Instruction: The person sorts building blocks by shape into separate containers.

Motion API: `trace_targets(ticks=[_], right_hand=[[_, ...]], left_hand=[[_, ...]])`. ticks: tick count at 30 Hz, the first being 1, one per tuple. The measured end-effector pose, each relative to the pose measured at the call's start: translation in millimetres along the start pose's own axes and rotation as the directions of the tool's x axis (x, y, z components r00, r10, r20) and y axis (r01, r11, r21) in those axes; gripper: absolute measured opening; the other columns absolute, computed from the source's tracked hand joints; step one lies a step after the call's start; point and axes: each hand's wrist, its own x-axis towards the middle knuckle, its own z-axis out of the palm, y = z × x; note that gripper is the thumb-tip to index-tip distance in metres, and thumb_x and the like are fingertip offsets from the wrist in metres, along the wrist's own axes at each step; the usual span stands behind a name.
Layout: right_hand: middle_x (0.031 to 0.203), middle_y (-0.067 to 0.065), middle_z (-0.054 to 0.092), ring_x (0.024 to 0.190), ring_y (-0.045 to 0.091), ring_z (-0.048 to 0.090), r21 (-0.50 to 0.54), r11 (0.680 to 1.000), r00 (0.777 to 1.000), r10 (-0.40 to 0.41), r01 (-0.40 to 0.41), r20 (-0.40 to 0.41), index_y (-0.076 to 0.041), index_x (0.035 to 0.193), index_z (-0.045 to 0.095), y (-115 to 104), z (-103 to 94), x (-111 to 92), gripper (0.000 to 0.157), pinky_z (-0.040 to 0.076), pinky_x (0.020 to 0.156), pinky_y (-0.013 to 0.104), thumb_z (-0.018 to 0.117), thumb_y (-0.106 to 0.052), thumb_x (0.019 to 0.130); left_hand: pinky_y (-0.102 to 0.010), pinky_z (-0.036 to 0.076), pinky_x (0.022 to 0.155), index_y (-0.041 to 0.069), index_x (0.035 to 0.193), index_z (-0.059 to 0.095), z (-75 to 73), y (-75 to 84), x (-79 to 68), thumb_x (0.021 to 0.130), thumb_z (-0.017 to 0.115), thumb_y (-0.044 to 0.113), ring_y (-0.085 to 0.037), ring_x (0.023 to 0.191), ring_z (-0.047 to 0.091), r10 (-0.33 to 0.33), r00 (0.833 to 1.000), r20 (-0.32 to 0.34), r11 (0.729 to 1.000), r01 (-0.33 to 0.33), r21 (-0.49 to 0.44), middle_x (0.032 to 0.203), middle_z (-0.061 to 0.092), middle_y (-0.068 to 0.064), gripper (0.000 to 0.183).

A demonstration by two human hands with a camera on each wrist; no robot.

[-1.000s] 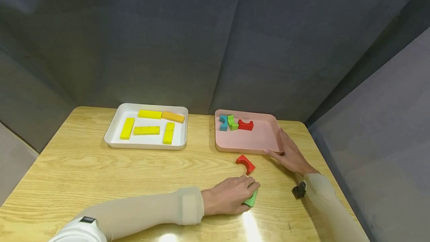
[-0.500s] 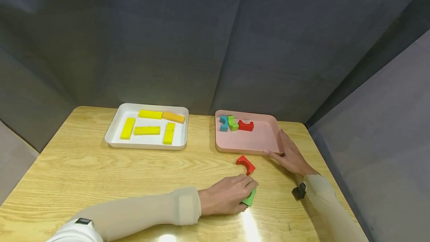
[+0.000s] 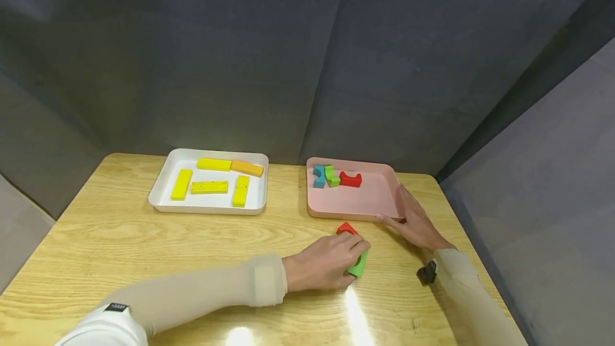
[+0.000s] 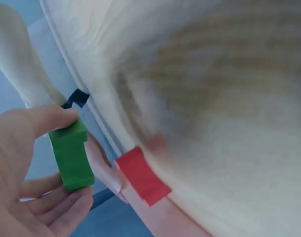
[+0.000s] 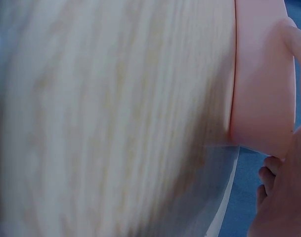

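Note:
My left hand [image 3: 324, 263] pinches a green arch block [image 4: 72, 158] between the thumb and fingers, above the table's near middle. Just beyond it a red arch block [image 4: 143, 176] lies on the table, partly hidden by that hand in the head view. At the pink tray's [image 3: 377, 196] front right corner rests my right hand [image 3: 418, 224]. Its thumb touches the front rim and its fingers lie extended along the right side. Inside that tray, toward the left, are a blue arch block [image 3: 319, 177], a light green one [image 3: 331, 176] and a red one [image 3: 351, 179].
To the left stands a white tray [image 3: 163, 196] holding several yellow blocks [image 3: 209, 187] and an orange block [image 3: 247, 168]. Both trays sit near the wooden table's [image 3: 120, 239] back edge, before a dark curtain [image 3: 230, 68]. A grey panel [image 3: 543, 175] borders the right side.
My left hand has moved forward from the table with the green arch block, and now covers part of the loose red one. The right hand keeps its place at the pink tray.

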Motion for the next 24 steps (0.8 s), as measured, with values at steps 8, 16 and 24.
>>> trace_targets(ticks=[8,16,24], right_hand=[[0.18,0.018,-0.004,0.162,0.05,0.007,0.023,0.999,1.0,-0.028,0.028,-0.004,-0.014,0.173,-0.008,-2,-5.7,-1,0.122,0.013,0.122,0.081,0.07,-0.065,0.095],[0.18,0.019,-0.003,0.163,0.049,0.006,0.033,0.999,1.0,-0.017,0.017,0.006,-0.009,0.173,-0.005,-2,-5.4,-1,0.123,0.013,0.122,0.08,0.07,-0.067,0.095],[0.18,0.02,-0.004,0.163,0.048,0.005,0.043,0.999,0.999,-0.031,0.03,0.011,-0.006,0.172,-0.003,-3,-6.1,-2,0.121,0.012,0.124,0.078,0.07,-0.066,0.096]], left_hand=[[-0.023,0.049,0.113,0.004,0.152,0.051,-17.0,-13.7,19.7,0.096,0.081,0.037,-0.017,0.128,0.062,-0.024,0.996,-0.08,0.999,0.028,0.044,0.142,0.062,-0.006,0.072],[-0.017,0.053,0.098,0.007,0.143,0.058,-27.3,-29.4,44.8,0.094,0.082,0.033,-0.013,0.11,0.061,-0.05,0.99,-0.135,0.997,0.058,0.055,0.129,0.064,-0.002,0.061],[-0.018,0.056,0.092,0.007,0.14,0.058,-32.6,-44.4,69.9,0.093,0.08,0.029,-0.013,0.108,0.062,-0.101,0.986,-0.136,0.994,0.106,0.035,0.123,0.064,-0.002,0.056]])
